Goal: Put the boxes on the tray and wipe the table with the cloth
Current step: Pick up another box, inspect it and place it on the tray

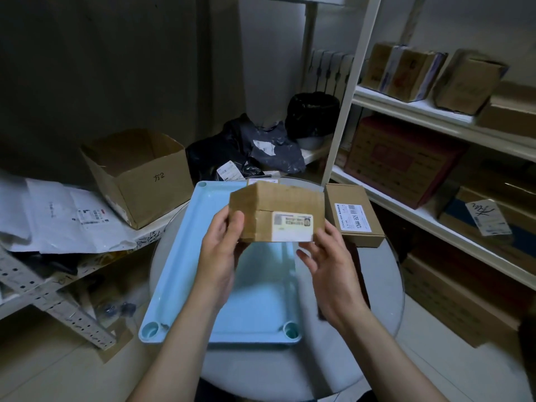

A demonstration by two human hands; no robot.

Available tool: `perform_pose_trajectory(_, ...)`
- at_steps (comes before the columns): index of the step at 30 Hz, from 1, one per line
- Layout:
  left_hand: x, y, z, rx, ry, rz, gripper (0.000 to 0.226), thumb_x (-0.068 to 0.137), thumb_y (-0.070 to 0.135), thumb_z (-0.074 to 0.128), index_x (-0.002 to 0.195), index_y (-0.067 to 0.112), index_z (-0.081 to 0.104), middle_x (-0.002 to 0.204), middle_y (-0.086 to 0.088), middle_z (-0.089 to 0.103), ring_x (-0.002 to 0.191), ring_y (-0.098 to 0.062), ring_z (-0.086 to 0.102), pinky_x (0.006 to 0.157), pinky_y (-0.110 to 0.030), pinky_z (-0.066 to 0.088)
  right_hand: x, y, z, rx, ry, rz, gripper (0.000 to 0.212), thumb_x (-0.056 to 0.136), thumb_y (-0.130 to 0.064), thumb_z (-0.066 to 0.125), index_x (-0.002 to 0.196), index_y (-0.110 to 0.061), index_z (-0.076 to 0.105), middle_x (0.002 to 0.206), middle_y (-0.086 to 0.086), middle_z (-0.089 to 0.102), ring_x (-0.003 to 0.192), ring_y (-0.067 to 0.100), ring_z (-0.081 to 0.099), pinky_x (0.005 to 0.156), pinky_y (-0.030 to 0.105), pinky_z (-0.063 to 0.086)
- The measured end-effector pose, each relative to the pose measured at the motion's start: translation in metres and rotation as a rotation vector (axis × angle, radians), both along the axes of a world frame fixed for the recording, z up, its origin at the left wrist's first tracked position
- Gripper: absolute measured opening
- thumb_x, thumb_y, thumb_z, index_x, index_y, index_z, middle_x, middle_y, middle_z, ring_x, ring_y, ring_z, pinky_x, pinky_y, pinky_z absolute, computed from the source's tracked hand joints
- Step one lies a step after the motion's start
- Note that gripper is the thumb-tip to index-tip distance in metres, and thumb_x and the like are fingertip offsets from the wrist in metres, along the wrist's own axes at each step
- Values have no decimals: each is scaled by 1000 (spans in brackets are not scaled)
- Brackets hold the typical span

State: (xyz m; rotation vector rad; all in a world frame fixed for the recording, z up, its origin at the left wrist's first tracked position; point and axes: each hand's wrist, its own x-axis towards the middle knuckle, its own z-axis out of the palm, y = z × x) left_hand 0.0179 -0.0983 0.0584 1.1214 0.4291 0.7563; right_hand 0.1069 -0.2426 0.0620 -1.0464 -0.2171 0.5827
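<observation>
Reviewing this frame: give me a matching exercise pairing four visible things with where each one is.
Things:
1. held box
2. labelled box
3. tray
4. open carton

Places:
A. on the left shelf
B. lying on the round glass table, nothing resting on it
C. between left hand and right hand, above the tray
D. on the table, right of the tray

Pairs: 1-C, 2-D, 3-B, 4-A
</observation>
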Motion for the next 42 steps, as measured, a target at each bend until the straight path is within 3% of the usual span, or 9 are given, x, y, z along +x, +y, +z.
perform_pose_trajectory(5, 2, 10, -13, -38, 90, 68, 22, 104, 17, 50, 118, 23, 65, 122, -7, 70, 106, -17, 66, 84, -27, 53, -2, 1, 5, 63, -70, 79, 33, 85, -27, 62, 117, -36, 62, 137, 9, 59, 129, 24, 55, 111, 42, 37)
perform_pose_trajectory(12, 1, 15, -29, 163, 252, 140, 29, 98, 12, 56, 119, 27, 68, 123, -4, 69, 110, -23, 67, 92, -36, 54, 1, 3, 6, 91, -93, 46, 38, 83, -20, 64, 121, -24, 60, 138, 11, 55, 118, 19, 59, 109, 43, 42)
perform_pose_trajectory(15, 2, 13, -24, 148, 216, 142, 29, 100, 6, 52, 117, 23, 69, 115, -1, 74, 104, -17, 69, 89, -35, 54, 0, 0, 5, 54, -118, 29, 26, 97, -28, 55, 122, -23, 60, 130, 8, 63, 120, 21, 59, 102, 40, 46)
perform_pose_trajectory(19, -2, 3, -10, 46, 177, 30, 34, 106, 34, 40, 117, 20, 69, 109, 5, 75, 101, -6, 68, 92, -30, 49, 2, 0, 5, -8, -140, -6, 36, 102, -38, 39, 129, -26, 59, 129, 5, 65, 123, 26, 59, 106, 47, 45)
perform_pose_trajectory(22, -4, 1, -8, 65, 169, -41, 43, 93, 51, 50, 118, 21, 68, 115, 4, 74, 110, -10, 66, 102, -35, 47, 4, -2, 2, -40, -164, -12, 30, 105, -27, 40, 125, -26, 63, 131, 8, 63, 125, 27, 58, 104, 51, 46)
perform_pose_trajectory(29, 2, 0, -10, 84, 117, 36, 36, 101, 30, 54, 134, 36, 43, 128, -2, 65, 108, -14, 64, 104, -42, 48, -6, -2, 4, 27, -267, -138, 35, 94, -11, 59, 124, -28, 63, 122, -1, 64, 116, 14, 61, 99, 35, 48)
perform_pose_trajectory(33, 2, 2, -10, 150, 169, 52, 24, 103, 27, 50, 126, 27, 58, 128, -1, 65, 112, -17, 63, 107, -49, 46, -13, 0, 7, 65, -300, -54, 43, 80, -13, 74, 122, -18, 66, 121, 5, 66, 116, 18, 62, 92, 23, 49)
perform_pose_trajectory(38, -3, -2, -3, 27, 88, -65, 53, 95, 54, 43, 128, 18, 64, 130, -7, 67, 126, -21, 59, 107, -39, 44, -18, 2, 9, 38, -386, 3, 46, 80, -12, 68, 126, -12, 63, 128, 9, 66, 121, 16, 61, 94, 24, 49)
perform_pose_trajectory(42, -6, -1, -2, 84, 120, -92, 48, 93, 54, 43, 125, 26, 66, 127, 0, 69, 123, -16, 60, 105, -42, 45, -17, 3, 8, 50, -386, 12, 44, 85, -18, 63, 129, -16, 60, 130, 2, 66, 123, 11, 58, 96, 24, 47)
